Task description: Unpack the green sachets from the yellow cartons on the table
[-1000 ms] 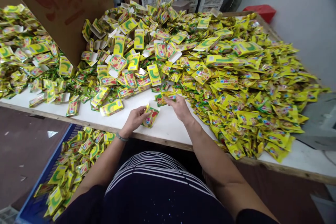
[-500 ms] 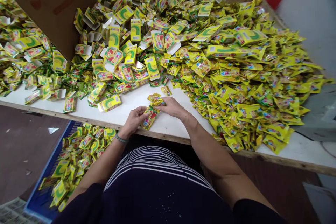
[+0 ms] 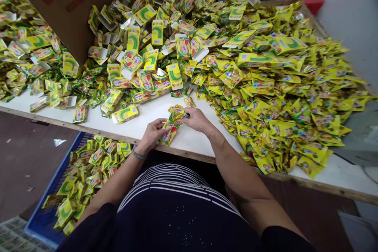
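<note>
- left hand (image 3: 152, 133) pinched shut round a small yellow box (image 3: 169, 133)
- right hand (image 3: 197, 119) closed on sachets (image 3: 176, 112) just above that box; sachet heap (image 3: 280, 98) further right

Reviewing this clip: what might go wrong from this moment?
The small box in the left hand sits close to the table edge and might drop toward the blue crate or the floor. The sachets under the right hand look loosely bunched and could spill. The sachet heap overhangs the edge too.
</note>
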The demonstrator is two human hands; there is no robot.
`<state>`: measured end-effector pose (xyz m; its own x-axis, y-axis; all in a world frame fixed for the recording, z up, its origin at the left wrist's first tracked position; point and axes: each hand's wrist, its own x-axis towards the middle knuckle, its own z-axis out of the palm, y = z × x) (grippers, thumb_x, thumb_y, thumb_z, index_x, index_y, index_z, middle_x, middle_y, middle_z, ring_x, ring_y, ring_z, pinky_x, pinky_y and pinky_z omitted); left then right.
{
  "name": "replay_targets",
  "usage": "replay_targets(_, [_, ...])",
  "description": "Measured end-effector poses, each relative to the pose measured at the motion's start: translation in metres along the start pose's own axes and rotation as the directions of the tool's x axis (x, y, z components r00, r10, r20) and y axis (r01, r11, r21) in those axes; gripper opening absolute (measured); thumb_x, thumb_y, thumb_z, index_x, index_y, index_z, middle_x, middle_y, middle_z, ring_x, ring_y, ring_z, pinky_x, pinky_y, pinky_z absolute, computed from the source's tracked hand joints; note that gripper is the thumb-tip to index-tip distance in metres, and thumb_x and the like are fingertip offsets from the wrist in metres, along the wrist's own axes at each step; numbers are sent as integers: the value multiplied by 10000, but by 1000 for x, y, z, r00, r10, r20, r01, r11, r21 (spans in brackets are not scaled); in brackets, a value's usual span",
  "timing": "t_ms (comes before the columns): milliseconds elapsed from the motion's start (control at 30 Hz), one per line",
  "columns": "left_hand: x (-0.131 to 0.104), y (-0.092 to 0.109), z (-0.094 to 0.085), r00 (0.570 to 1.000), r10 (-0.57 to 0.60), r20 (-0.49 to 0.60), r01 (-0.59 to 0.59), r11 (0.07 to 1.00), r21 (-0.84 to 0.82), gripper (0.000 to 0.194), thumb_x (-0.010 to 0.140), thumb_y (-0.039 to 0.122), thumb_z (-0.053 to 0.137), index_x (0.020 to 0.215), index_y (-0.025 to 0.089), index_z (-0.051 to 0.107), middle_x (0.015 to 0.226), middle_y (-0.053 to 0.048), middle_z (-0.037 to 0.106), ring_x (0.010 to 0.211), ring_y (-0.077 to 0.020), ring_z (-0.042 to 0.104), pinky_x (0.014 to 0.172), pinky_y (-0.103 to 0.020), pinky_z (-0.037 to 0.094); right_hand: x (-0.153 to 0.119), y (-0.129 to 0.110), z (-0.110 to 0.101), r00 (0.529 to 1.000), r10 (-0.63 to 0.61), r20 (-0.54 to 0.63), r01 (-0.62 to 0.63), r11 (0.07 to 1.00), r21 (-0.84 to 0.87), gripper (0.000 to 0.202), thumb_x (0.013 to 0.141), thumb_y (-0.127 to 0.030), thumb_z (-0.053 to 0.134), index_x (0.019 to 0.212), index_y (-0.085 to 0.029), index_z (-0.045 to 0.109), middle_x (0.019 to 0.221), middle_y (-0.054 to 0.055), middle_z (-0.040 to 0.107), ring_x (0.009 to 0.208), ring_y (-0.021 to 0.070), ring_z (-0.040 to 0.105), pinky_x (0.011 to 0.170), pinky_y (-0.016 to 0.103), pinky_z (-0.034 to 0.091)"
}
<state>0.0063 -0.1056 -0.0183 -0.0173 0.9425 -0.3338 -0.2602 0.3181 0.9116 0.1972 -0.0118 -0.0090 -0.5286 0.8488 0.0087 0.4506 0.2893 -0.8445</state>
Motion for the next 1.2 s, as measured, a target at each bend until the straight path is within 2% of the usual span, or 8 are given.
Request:
replay_targets(133, [2,2,2,998,-27,60,23,997,69,578,585,355,901,1069,147,664,854,-41,762,726,-168,688,697,-270,510,1,0,6,998,-52,-18,52,998,-31,75,743,-204,778,815,-192,758,822,12,685,780,171,611,722,281,423])
replay_targets(300, [6,6,8,995,-19,96,2,984,177,544,604,382,885,1055,142,698,878,-28,745,717,-146,641,670,-248,468,2,-3,4,996,-75,-54,80,991,107,175,736,-237,770,901,-189,737,847,1,706,779,166,610,723,276,437])
replay_targets(400, [7,5,10,994,-24,103,4,983,185,555,590,379,891,1054,141,698,871,-26,739,705,-145,629,657,-249,456,2,-6,1,989,-52,-137,73,986,152,180,733,-280,774,873,-179,722,815,-1,701,743,160,593,688,270,429])
replay_targets(533, [5,2,10,997,0,74,-10,990,144,550,593,355,894,1058,138,696,858,-26,734,696,-137,623,662,-249,458,1,-7,6,991,-86,-101,99,985,139,113,772,-285,744,813,-182,720,774,-5,685,735,159,589,679,270,424])
replay_targets(667, [2,0,9,999,-2,50,-1,997,71,538,609,351,890,1063,135,697,855,-32,738,700,-135,632,677,-251,471,1,-3,13,987,-138,-85,143,989,50,94,779,-282,757,809,-195,738,834,16,675,798,180,609,745,304,451])
replay_targets(933, [1,-1,8,1000,-9,24,9,1000,9,514,586,341,906,1005,143,683,851,-26,743,705,-141,653,692,-262,491,0,11,17,965,-260,-39,256,963,-80,234,865,-398,699,1030,-236,735,1071,76,616,1061,246,549,991,438,447])
replay_targets(1067, [0,0,11,999,-23,42,23,1000,-4,542,566,339,914,1008,143,672,854,-23,744,692,-139,657,687,-266,498,3,10,20,943,-278,-185,257,958,-126,123,872,-354,705,884,-238,746,1073,71,616,1079,247,542,1046,475,385])
replay_targets(1200, [-1,1,12,1000,-10,12,11,1000,-19,521,550,342,919,957,141,661,806,-5,731,679,-131,652,686,-260,498,2,6,26,939,-315,-136,300,946,-119,124,845,-310,737,748,-234,727,1041,55,648,1091,251,549,1031,478,377])
